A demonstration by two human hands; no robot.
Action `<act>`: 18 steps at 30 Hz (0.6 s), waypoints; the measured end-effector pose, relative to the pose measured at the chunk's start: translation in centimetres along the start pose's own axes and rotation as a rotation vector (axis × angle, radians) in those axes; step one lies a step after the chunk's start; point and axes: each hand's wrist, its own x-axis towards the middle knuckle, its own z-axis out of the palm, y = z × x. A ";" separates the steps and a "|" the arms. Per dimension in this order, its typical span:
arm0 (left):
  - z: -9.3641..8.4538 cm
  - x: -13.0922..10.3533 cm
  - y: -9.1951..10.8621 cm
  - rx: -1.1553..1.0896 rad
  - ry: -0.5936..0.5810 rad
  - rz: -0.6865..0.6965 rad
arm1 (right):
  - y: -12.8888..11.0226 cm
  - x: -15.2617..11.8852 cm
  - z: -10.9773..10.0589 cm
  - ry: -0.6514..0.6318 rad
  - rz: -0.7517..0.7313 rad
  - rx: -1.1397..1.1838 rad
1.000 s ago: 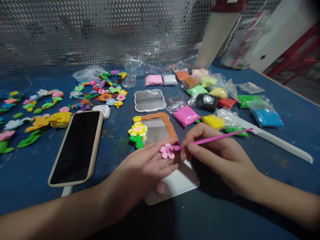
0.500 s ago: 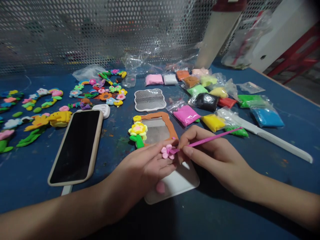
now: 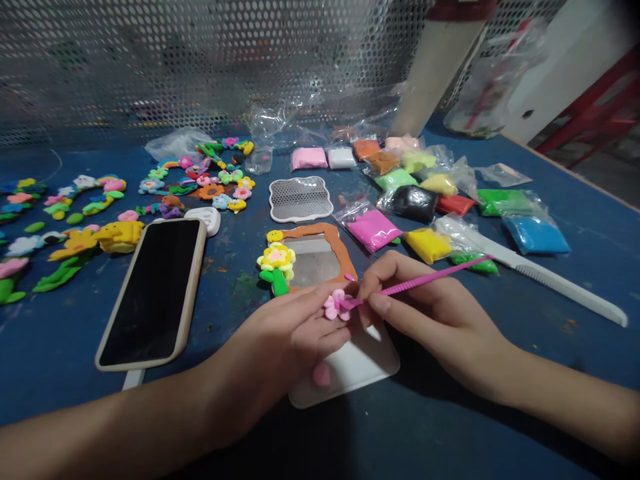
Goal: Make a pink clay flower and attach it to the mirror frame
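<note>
A pink clay flower (image 3: 338,305) rests on the fingers of my left hand (image 3: 295,327), which is turned palm up and holds it above a white board (image 3: 365,373). My right hand (image 3: 425,307) pinches a thin pink clay modelling tool (image 3: 425,280) with a ribbed grip. The tool's flat tip touches the flower's middle. Just beyond my hands lies a mirror frame (image 3: 327,233) covered in brown clay, with a yellow clay flower (image 3: 277,259) and green leaves on its left side. A loose pink clay piece (image 3: 321,374) sits on the white board, partly under my left hand.
To the left lie a phone (image 3: 153,293) and several colourful clay decorations (image 3: 213,190). A small wavy-edged mirror (image 3: 301,200) is farther back. Bags of coloured clay (image 3: 374,230) and a white comb-like knife (image 3: 565,287) spread rightward. A tall bottle (image 3: 437,73) stands behind them.
The pink tool has shifted very slightly to the right at its far end. Both hands keep nearly the same pose, with the flower still on the left fingers.
</note>
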 end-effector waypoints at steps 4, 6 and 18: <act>-0.1 0.3 -0.6 -0.054 -0.025 -0.042 | 0.1 -0.1 -0.1 0.034 -0.027 -0.012; -0.1 0.5 -0.8 -0.073 -0.046 -0.071 | 0.1 -0.2 -0.1 0.036 -0.038 -0.009; 0.5 0.0 0.5 0.001 -0.035 -0.117 | -0.1 -0.2 0.0 0.015 -0.025 -0.095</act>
